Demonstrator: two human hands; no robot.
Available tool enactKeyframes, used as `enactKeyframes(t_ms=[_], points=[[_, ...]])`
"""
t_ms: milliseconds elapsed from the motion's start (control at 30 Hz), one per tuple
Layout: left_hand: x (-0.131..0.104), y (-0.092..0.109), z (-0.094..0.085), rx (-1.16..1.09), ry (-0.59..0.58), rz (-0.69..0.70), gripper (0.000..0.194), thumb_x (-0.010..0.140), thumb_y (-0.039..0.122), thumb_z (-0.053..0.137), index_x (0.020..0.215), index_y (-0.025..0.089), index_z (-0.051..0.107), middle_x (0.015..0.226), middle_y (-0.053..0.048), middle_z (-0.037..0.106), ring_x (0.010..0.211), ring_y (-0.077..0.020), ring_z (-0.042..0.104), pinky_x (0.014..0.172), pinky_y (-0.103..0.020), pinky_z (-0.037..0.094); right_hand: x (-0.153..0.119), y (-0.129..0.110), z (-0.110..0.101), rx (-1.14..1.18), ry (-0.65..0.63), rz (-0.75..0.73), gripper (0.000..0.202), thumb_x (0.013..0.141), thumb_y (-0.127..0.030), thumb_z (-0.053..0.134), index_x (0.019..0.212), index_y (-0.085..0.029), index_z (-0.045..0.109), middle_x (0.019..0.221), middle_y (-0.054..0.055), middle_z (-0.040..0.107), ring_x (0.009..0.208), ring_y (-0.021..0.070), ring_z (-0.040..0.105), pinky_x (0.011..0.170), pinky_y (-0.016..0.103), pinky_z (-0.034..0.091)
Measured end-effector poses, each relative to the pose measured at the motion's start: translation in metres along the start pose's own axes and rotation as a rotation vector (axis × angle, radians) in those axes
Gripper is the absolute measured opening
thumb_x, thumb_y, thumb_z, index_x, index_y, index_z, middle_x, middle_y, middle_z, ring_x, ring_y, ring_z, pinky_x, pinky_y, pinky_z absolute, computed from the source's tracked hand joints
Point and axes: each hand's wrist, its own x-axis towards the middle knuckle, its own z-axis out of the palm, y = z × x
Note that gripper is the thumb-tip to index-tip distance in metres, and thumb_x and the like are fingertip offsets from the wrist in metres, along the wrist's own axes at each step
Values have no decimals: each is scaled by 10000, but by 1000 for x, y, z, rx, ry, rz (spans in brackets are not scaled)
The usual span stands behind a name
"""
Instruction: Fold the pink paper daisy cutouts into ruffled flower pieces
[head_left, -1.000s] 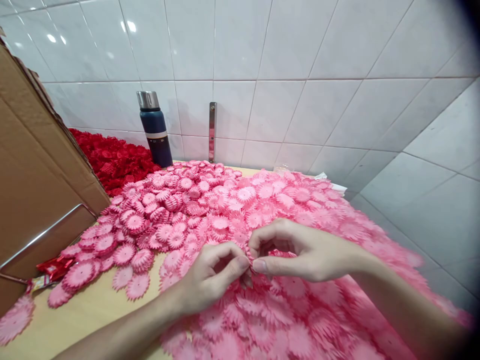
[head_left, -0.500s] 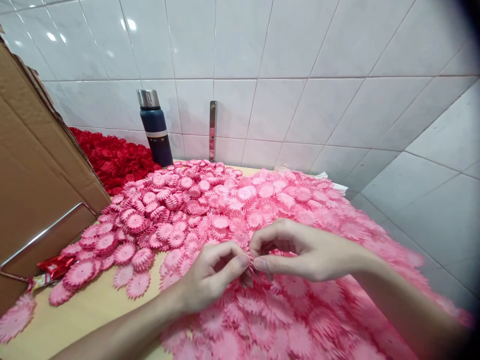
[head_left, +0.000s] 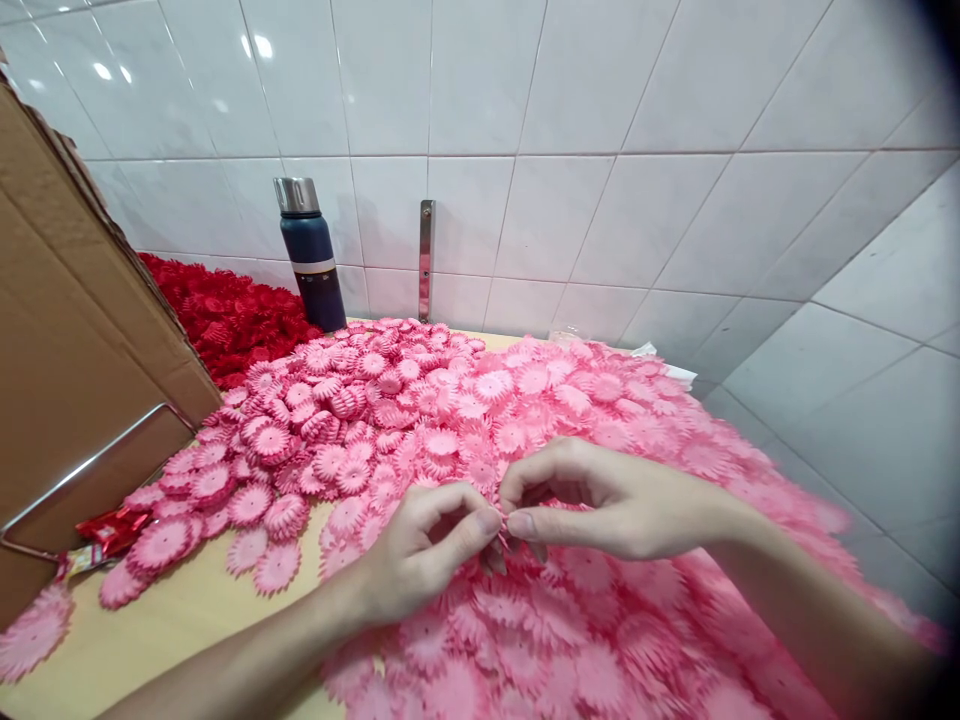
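Over a wide heap of pink scalloped discs (head_left: pixel 585 630), my two hands meet fingertip to fingertip. My left hand (head_left: pixel 435 550) has its thumb and index finger pinched together. My right hand (head_left: pixel 592 500), pinched the same way, faces it from the right. A small bit of pink shows between the fingertips, mostly hidden by them, too small to make out. Darker pink discs (head_left: pixel 270 440) in small stacks lie to the left of the hands.
A blue bottle (head_left: pixel 311 260) stands by the tiled wall, beside a red heap (head_left: pixel 225 310). At the left are a cardboard box (head_left: pixel 82 330), a metal wire frame (head_left: pixel 97 465) and a red wrapper (head_left: pixel 112 530). A metal strip (head_left: pixel 426 260) is upright against the wall.
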Motion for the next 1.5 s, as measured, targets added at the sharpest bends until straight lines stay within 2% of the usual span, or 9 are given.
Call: enactKeyframes(t_ms=[400,567,800,967,1133,1267,1500], points=[[1,-1,0,-10,-8,-2,303,925,366,510,743,129,563,691,-50,596,637,-139,551,621,-262,430,-2,-1,1,-46,3,-1,126,886,-271,603,861,-160,654,745,-4,651,679,118,590,624,222,467],[1,-2,-1,-24,2,6,274,890,370,571,750,134,572,674,-24,579,594,-111,505,577,-236,397,0,-1,5,-121,30,-10,142,901,-248,546,831,-166,638,738,-5,640,669,118,574,605,225,453],[0,-2,-3,-46,57,-9,231,894,264,536,715,129,593,670,-50,641,627,-139,597,623,-255,465,3,0,3,-301,164,-46,159,800,-77,485,697,-178,551,654,-32,556,605,100,485,559,229,383],[0,-6,-3,-99,152,12,222,878,236,527,696,130,597,647,-52,650,562,-141,607,568,-262,485,1,6,-2,-349,295,-26,176,754,-57,471,632,-185,479,592,-48,470,565,96,422,542,243,345],[0,-7,-3,-131,147,11,219,882,266,543,709,139,586,639,-41,647,549,-144,616,560,-266,500,1,3,-1,-276,235,-47,183,817,-88,477,660,-177,509,620,-41,506,578,96,442,542,239,352],[1,-4,-3,-76,143,14,226,879,268,551,695,141,582,638,-37,639,588,-144,617,586,-255,494,0,-1,1,-251,194,-22,198,910,-211,495,753,-176,610,681,-23,579,620,106,488,572,241,381],[1,-4,-3,-23,115,17,228,874,286,556,703,139,589,621,-25,620,553,-122,573,551,-234,465,3,-3,7,-241,193,-54,110,850,-259,643,778,-175,642,715,-13,647,654,113,552,576,220,413]])
